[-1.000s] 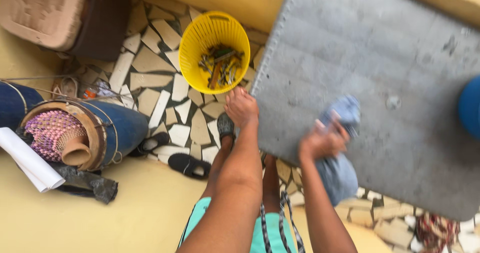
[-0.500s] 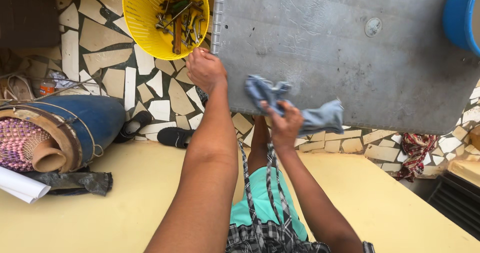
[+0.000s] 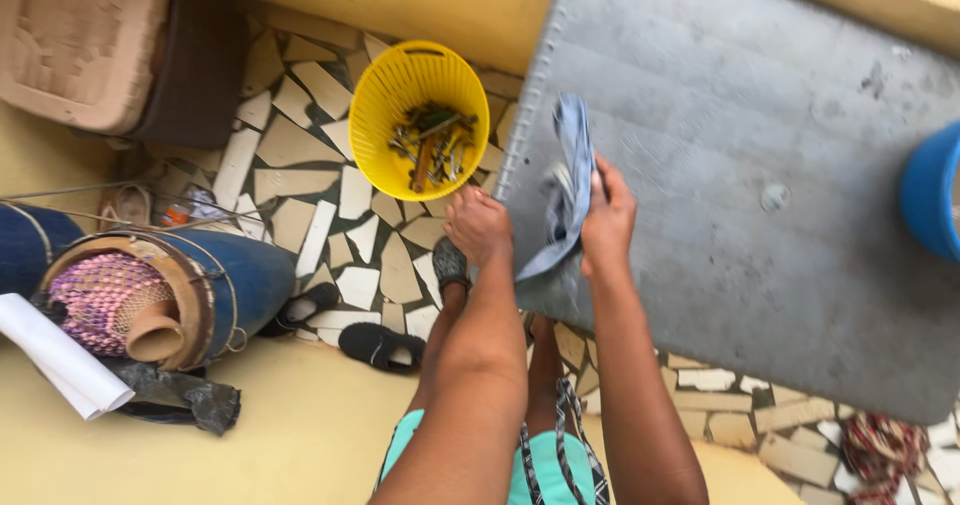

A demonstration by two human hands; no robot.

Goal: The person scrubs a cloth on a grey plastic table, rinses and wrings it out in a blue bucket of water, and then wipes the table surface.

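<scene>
- Near the middle of the view, the right hand (image 3: pixel 606 208) clutches a blue cloth (image 3: pixel 565 180) and presses it on the grey board (image 3: pixel 740 165), close to the board's left edge.
- At 9 o'clock from that hand, the left hand (image 3: pixel 478 225) has its fingers curled at the board's near left corner; whether it grasps the edge is unclear.
- At 11 o'clock from the left hand, a yellow basket (image 3: pixel 385 95) stands on the mosaic floor (image 3: pixel 300 155), holding metal tools (image 3: pixel 432 145).
- At 3 o'clock on the board sits a blue tub (image 3: pixel 930 205).
- At 8 o'clock lie black sandals (image 3: pixel 380 345) and a blue drum (image 3: pixel 215 270).
</scene>
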